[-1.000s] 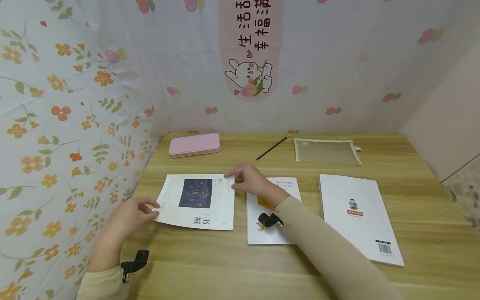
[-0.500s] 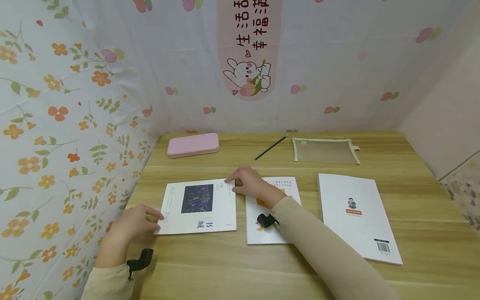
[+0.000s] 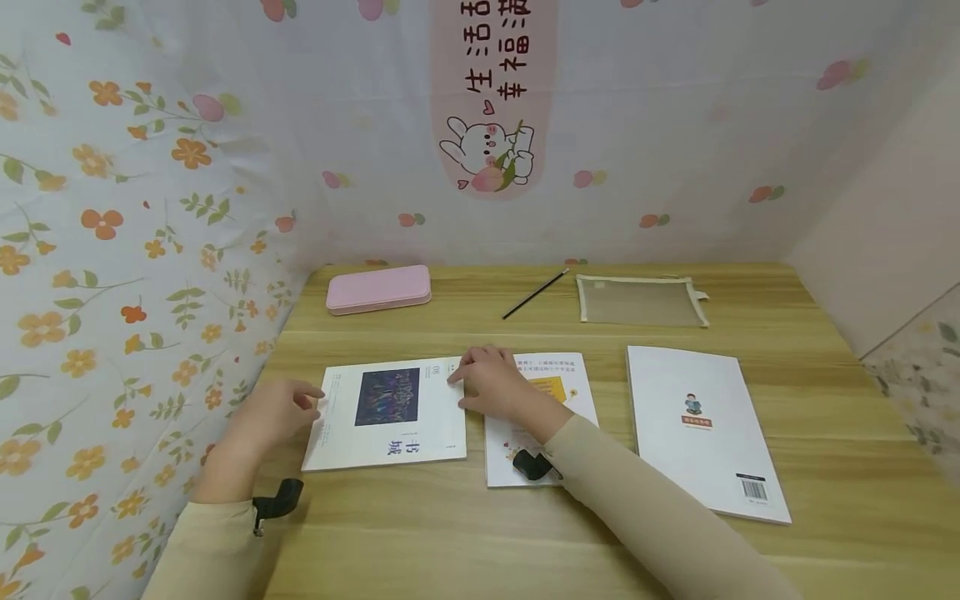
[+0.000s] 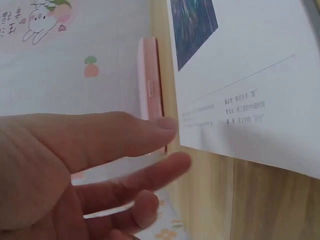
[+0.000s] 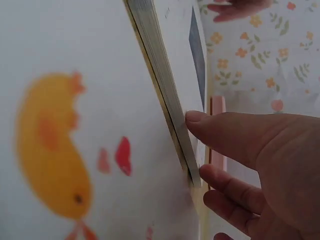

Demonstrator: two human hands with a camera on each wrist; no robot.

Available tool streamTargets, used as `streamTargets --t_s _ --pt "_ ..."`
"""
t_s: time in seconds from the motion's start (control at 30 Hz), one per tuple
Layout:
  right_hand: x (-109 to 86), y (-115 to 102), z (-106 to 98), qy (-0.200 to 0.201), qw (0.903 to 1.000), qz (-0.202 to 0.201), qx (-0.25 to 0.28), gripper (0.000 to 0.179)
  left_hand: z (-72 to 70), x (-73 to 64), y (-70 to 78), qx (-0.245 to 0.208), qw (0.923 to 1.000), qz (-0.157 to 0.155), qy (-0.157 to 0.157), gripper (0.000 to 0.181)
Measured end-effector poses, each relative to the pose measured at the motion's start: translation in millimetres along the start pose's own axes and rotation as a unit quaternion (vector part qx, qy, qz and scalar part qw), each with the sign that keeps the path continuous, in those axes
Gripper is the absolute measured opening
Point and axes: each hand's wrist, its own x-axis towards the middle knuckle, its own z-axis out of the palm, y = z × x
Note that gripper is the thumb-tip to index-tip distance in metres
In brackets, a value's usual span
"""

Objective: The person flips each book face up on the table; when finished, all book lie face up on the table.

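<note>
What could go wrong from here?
The right hand reaches across the middle book, so the sleeve might nudge it. Only a narrow strip of table separates that book from the magazine, so sliding rightward could bump them. The left hand doesn't appear to grip the magazine, so a lift might tilt it.

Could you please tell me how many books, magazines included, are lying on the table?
3. The left book, with the dark picture; the middle book, partly hidden by the right hand and sleeve; the right book, with the barcode. Any beneath these would be hidden.
</note>
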Motion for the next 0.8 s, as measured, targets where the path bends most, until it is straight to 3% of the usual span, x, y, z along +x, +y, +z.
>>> streamTargets --t_s 0.2,0.43,0.63,0.8 --pt "-22.2 -12 0 0.007 0.9995 -0.016 -0.025 0.032 -2.0 25.3 -2.9 0.033 0.9976 0.054 0.028 0.031" --pt "-46.2 -23 0 -0.001 0.9989 -0.034 -0.033 0.031 -0.4 53.2 -3.9 0.059 0.9928 0.102 0.022 0.028" --pt "-56.9 -32 4 -0.014 0.9969 -0.048 -0.061 0.039 2.3 60.1 -3.3 0.056 0.9922 0.111 0.001 0.025" --pt "-58.1 -33 7 0.002 0.9940 -0.056 -0.094 0.037 6.0 61.1 -3.8 0.071 0.9911 0.113 0.004 0.024"
